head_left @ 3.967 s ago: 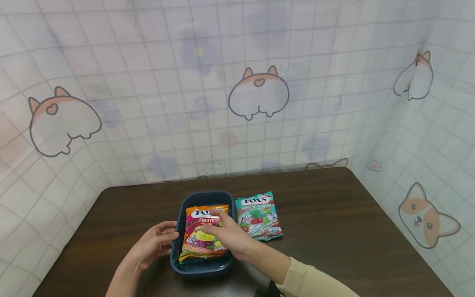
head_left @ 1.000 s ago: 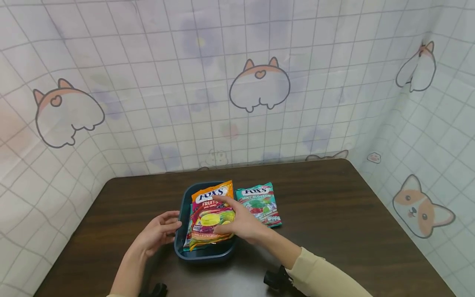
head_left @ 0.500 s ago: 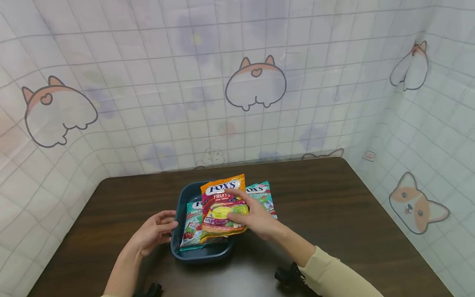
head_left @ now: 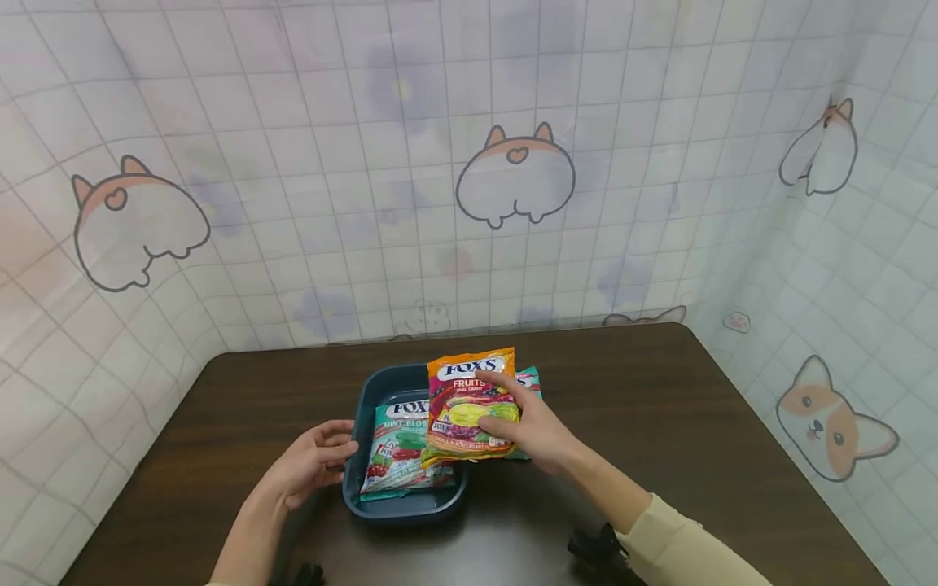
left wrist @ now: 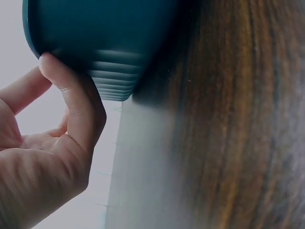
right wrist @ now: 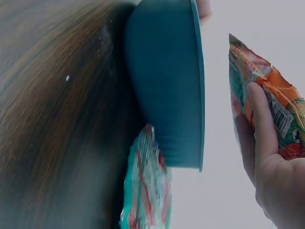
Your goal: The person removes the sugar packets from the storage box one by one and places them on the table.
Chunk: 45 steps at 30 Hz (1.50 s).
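In the head view my right hand (head_left: 538, 427) grips an orange and purple bag of Fox's Fruits candy (head_left: 469, 403), raised over the right rim of a dark blue tub (head_left: 366, 488). In the right wrist view the fingers lie along the back of this candy bag (right wrist: 281, 107), well clear of the tub's wall (right wrist: 171, 86). Inside the tub lies a teal Fox's mint candy bag (head_left: 403, 443). My left hand (head_left: 311, 464) rests its bent fingers against the tub's left side; the left wrist view has a fingertip right at the rim (left wrist: 28, 28).
A second teal candy bag (head_left: 531, 381) lies on the dark wooden table (head_left: 645, 407) just right of the tub, mostly covered by the raised bag. Behind the table hangs a white checked curtain (head_left: 352, 203) with cartoon dogs. A black device (head_left: 597, 545) is at the right wrist.
My right hand has lifted the fruit candy bag out of the tub and carried it to the right, uncovering the teal bag beneath. The left hand has stayed at the tub's side.
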{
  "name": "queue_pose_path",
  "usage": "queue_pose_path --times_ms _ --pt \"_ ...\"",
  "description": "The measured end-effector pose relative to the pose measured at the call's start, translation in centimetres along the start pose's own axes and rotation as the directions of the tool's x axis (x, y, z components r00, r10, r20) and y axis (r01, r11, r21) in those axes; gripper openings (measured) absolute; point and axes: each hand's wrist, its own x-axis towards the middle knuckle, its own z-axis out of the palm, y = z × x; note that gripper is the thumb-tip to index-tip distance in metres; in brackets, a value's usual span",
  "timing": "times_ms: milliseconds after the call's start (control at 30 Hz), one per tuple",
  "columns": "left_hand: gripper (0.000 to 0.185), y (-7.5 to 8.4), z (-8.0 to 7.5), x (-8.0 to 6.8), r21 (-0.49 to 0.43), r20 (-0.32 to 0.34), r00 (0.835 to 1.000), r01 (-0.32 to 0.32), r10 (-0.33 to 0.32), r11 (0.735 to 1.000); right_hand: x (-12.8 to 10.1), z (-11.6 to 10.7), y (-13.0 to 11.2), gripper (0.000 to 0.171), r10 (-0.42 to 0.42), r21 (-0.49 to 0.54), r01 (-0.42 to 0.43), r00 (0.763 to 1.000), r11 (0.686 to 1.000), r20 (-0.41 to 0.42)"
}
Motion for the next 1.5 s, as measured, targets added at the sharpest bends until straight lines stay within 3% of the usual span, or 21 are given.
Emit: queue_pose_path --times_ms 533,933,1500 --pt "0.059 1.1 0.2 0.4 0.034 0.001 1.000 -0.003 0.003 0.999 -1.2 -4.5 0.9 0.069 -0.001 0.099 0.002 1.000 0.995 -0.002" --pt "0.057 0.4 0.6 0.0 0.017 0.000 1.000 0.001 -0.001 1.000 -2.3 -6.8 1.4 0.072 -0.003 0.061 0.003 1.000 0.998 0.003" --pt "0.058 0.2 0.6 -0.2 0.023 -0.018 1.000 0.019 -0.019 1.000 -2.3 -9.4 1.9 0.072 -0.009 0.089 0.009 1.000 0.996 0.005"
